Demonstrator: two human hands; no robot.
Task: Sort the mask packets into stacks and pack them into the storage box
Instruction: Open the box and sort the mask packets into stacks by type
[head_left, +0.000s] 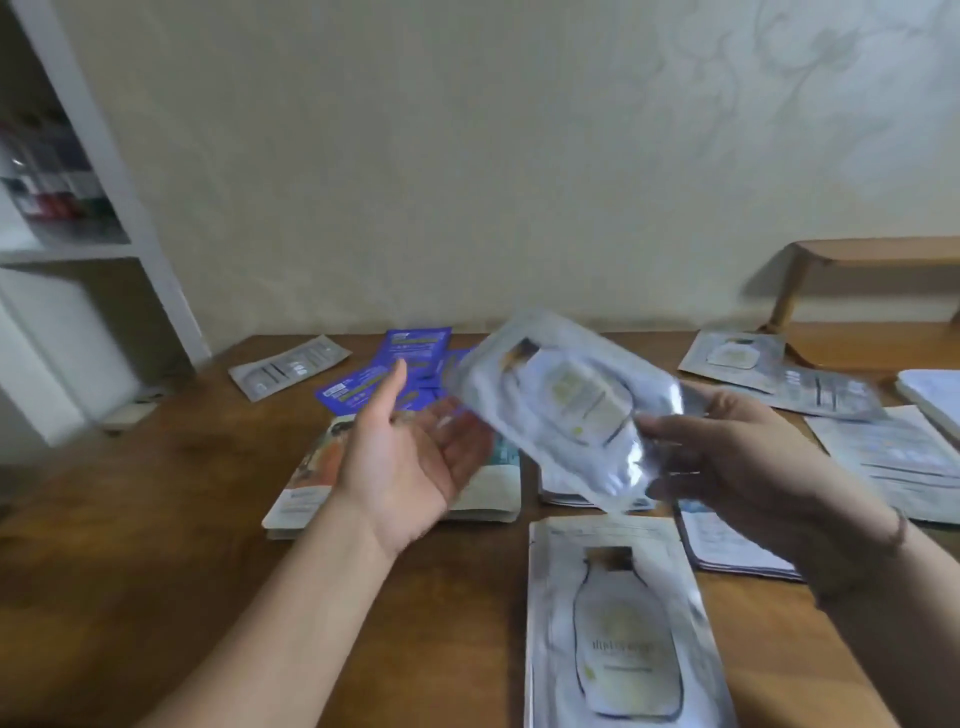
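Note:
My right hand pinches a silver mask packet with a bottle picture, held tilted in the air above the wooden table. My left hand is open, palm up, just left of and under the packet's edge. A matching silver bottle packet lies flat near the front. Blue packets lie fanned at the back. An orange and white packet lies beneath my left hand. No storage box is in view.
A grey packet lies at the back left. More silver and white packets spread over the right side, with a white stack under my right wrist. A white shelf unit stands left, a wooden bench right.

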